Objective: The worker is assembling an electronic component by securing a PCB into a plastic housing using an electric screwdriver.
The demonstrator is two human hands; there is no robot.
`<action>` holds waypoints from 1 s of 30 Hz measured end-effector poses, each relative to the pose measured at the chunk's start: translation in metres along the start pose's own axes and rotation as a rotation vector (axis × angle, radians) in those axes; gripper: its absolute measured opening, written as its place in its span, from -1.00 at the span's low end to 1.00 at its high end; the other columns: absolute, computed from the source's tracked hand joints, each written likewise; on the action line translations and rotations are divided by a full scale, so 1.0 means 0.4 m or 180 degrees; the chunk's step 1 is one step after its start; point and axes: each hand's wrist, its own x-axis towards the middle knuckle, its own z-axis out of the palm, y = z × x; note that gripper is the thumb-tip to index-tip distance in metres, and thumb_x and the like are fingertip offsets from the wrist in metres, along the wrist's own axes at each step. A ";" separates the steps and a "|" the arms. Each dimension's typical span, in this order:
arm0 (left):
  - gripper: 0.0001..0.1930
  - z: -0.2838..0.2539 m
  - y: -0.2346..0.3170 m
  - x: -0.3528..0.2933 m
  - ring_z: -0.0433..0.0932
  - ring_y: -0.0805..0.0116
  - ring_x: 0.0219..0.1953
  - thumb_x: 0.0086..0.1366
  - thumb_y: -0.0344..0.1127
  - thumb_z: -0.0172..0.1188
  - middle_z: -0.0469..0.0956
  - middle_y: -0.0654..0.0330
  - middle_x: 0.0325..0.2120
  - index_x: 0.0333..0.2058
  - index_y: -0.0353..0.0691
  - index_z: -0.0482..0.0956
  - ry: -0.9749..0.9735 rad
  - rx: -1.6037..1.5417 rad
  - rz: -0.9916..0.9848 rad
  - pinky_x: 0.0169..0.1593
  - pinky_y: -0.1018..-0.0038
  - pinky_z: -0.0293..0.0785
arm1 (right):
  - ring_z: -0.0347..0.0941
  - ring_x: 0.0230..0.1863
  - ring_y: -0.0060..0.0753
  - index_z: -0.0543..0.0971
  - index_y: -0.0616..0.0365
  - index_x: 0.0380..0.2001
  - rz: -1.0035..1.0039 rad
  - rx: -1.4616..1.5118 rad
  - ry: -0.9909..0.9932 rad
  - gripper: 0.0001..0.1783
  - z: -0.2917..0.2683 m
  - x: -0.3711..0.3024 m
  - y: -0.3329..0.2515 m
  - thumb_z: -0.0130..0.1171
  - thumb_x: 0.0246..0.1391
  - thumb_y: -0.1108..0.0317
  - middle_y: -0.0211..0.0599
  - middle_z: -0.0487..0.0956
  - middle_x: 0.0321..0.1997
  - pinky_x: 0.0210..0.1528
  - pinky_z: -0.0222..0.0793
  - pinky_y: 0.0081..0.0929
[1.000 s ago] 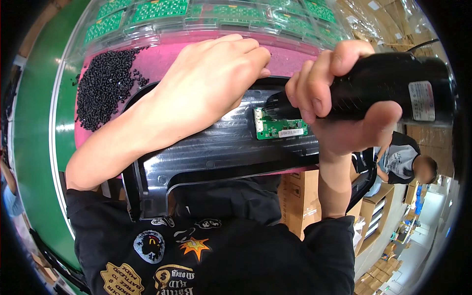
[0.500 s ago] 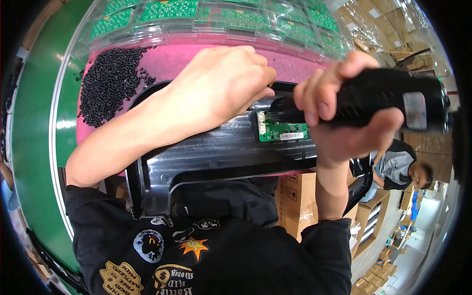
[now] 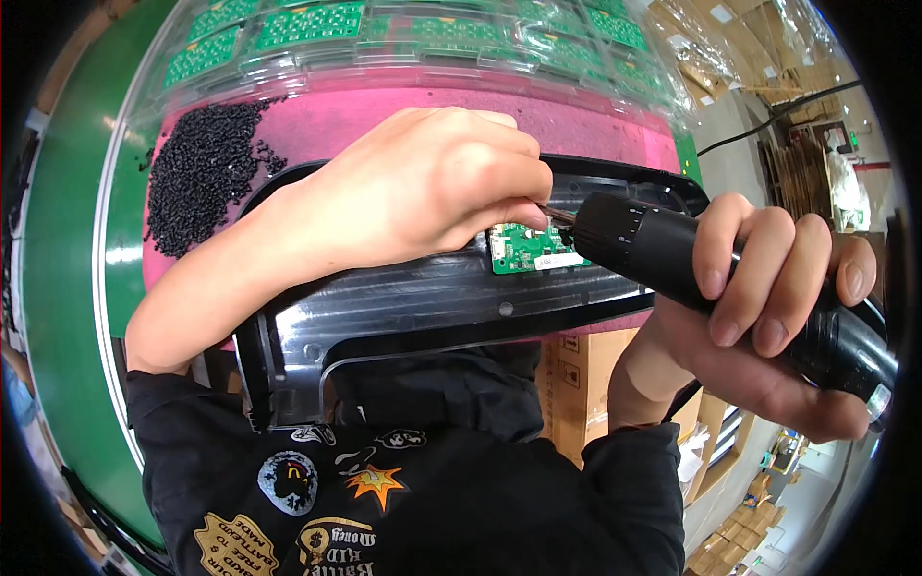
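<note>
My right hand [image 3: 768,288] is wrapped round a black electric screwdriver [image 3: 639,245], which slants down to the left. The screwdriver's thin bit reaches to my left hand [image 3: 432,182], whose thumb and forefinger are pinched together at the bit's end. Whatever sits in that pinch is hidden. Just below the fingertips lies a green circuit board [image 3: 514,254] with white connectors and a white label. It rests inside a long black plastic housing [image 3: 413,307], and my left forearm crosses the housing's left part.
A heap of small black screws [image 3: 197,173] lies at the left of the pink mat [image 3: 595,115]. Clear plastic trays [image 3: 403,60] with green circuit boards stand along the back. Cardboard boxes [image 3: 576,384] are below the table's right edge; a black cable [image 3: 778,115] hangs at the upper right.
The screwdriver has swung from nearly level to a slant, its bit now at my left fingertips. My right hand has moved right and lower; my left hand has shifted slightly right.
</note>
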 end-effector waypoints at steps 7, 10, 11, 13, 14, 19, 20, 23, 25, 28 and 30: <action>-0.83 0.002 -0.002 0.003 0.49 0.10 -0.40 0.10 -0.40 0.33 0.52 0.12 -0.50 -0.40 -0.34 0.53 -0.0107 -0.0351 0.0131 -0.34 0.28 0.42 | 0.35 -0.67 -0.67 0.39 0.07 -0.21 -0.0043 0.0140 0.0173 -0.36 -0.001 -0.015 -0.006 0.31 -0.11 -0.23 -0.61 0.40 -0.63 -0.46 0.29 -0.61; -0.82 0.002 0.000 0.003 0.48 0.11 -0.41 0.08 -0.39 0.34 0.51 0.12 -0.52 -0.41 -0.34 0.53 -0.0129 -0.0241 0.0156 -0.35 0.28 0.41 | 0.35 -0.68 -0.68 0.39 0.07 -0.21 -0.0101 0.0121 0.0126 -0.35 0.001 -0.020 -0.004 0.30 -0.11 -0.24 -0.62 0.41 -0.64 -0.47 0.30 -0.61; -0.81 0.002 0.001 0.004 0.48 0.12 -0.42 0.07 -0.39 0.35 0.51 0.12 -0.52 -0.41 -0.33 0.53 -0.0118 -0.0173 0.0147 -0.35 0.28 0.41 | 0.35 -0.68 -0.68 0.39 0.07 -0.21 -0.0095 0.0027 0.0119 -0.35 0.003 -0.020 -0.006 0.30 -0.11 -0.24 -0.62 0.41 -0.64 -0.47 0.30 -0.61; -0.81 0.002 0.002 0.002 0.48 0.12 -0.42 0.06 -0.39 0.36 0.51 0.13 -0.52 -0.42 -0.33 0.54 -0.0065 -0.0154 0.0155 -0.36 0.28 0.40 | 0.35 -0.68 -0.67 0.39 0.07 -0.21 -0.0091 -0.0060 0.0111 -0.35 0.006 -0.020 -0.008 0.30 -0.11 -0.24 -0.62 0.41 -0.65 -0.48 0.30 -0.60; -0.81 0.002 0.002 0.002 0.48 0.13 -0.42 0.05 -0.38 0.37 0.50 0.14 -0.53 -0.42 -0.32 0.54 -0.0010 -0.0137 0.0163 -0.36 0.28 0.40 | 0.35 -0.68 -0.67 0.39 0.07 -0.21 -0.0072 -0.0026 0.0129 -0.35 0.007 -0.021 -0.007 0.30 -0.11 -0.25 -0.62 0.41 -0.65 -0.48 0.30 -0.60; -0.81 -0.002 0.003 0.005 0.46 0.15 -0.44 0.04 -0.37 0.37 0.50 0.17 -0.53 -0.43 -0.31 0.55 -0.0053 0.0005 0.0245 -0.38 0.30 0.37 | 0.35 -0.68 -0.68 0.40 0.06 -0.21 -0.0592 0.0309 0.0538 -0.35 0.008 -0.038 0.030 0.29 -0.12 -0.25 -0.61 0.41 -0.64 -0.48 0.30 -0.58; -0.81 -0.004 0.004 0.004 0.45 0.16 -0.45 0.03 -0.37 0.37 0.50 0.18 -0.54 -0.43 -0.30 0.55 -0.0086 0.0070 0.0279 -0.38 0.30 0.36 | 0.35 -0.68 -0.67 0.40 0.06 -0.21 -0.0546 0.0213 0.0514 -0.34 0.016 -0.044 0.020 0.28 -0.12 -0.26 -0.61 0.41 -0.64 -0.48 0.30 -0.58; -0.81 -0.005 0.002 0.003 0.45 0.16 -0.45 0.03 -0.36 0.37 0.49 0.19 -0.54 -0.44 -0.30 0.55 -0.0138 0.0147 0.0229 -0.38 0.31 0.35 | 0.35 -0.67 -0.67 0.40 0.06 -0.20 -0.0494 0.0125 0.0575 -0.34 0.019 -0.040 0.030 0.27 -0.12 -0.27 -0.60 0.42 -0.63 -0.47 0.30 -0.58; -0.81 -0.005 0.003 0.003 0.45 0.16 -0.44 0.03 -0.35 0.37 0.48 0.19 -0.54 -0.44 -0.29 0.55 -0.0118 0.0157 0.0235 -0.38 0.31 0.35 | 0.34 -0.67 -0.66 0.40 0.05 -0.20 -0.0489 0.0140 0.0648 -0.34 0.018 -0.037 0.033 0.27 -0.13 -0.27 -0.60 0.42 -0.63 -0.47 0.30 -0.58; -0.81 -0.003 0.001 0.005 0.45 0.16 -0.44 0.03 -0.35 0.36 0.48 0.19 -0.54 -0.43 -0.29 0.54 -0.0082 0.0116 0.0272 -0.38 0.30 0.35 | 0.35 -0.67 -0.66 0.40 0.06 -0.20 -0.0362 -0.0034 0.0415 -0.34 0.009 -0.038 0.013 0.27 -0.13 -0.26 -0.60 0.42 -0.63 -0.47 0.30 -0.58; -0.80 0.001 -0.003 0.004 0.46 0.16 -0.44 0.04 -0.35 0.36 0.48 0.18 -0.54 -0.42 -0.29 0.54 -0.0067 0.0068 0.0300 -0.37 0.30 0.35 | 0.35 -0.67 -0.66 0.40 0.06 -0.19 -0.0279 -0.0149 0.0258 -0.34 0.001 -0.039 -0.004 0.27 -0.13 -0.25 -0.59 0.42 -0.63 -0.47 0.31 -0.58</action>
